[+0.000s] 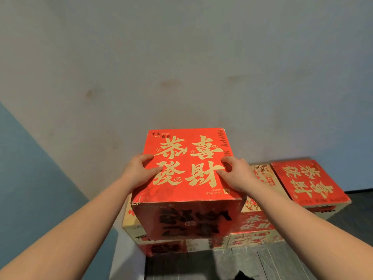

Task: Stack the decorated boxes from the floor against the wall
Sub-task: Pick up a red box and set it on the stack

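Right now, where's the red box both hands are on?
Head view, centre: the red box tops the stack by the wall, left hand and right hand gripping its side edges.

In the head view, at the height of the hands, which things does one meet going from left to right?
In order: left hand, top red box, right hand, cream blossom-patterned box, lower red box.

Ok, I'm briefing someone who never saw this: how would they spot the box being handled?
Against the pale grey wall stands a stack of decorated cardboard boxes. Topmost is the red square cardboard box with large gold characters, gripped by the left hand and right hand. Unlike the similar red box lower right, it is highest and the only one touched.
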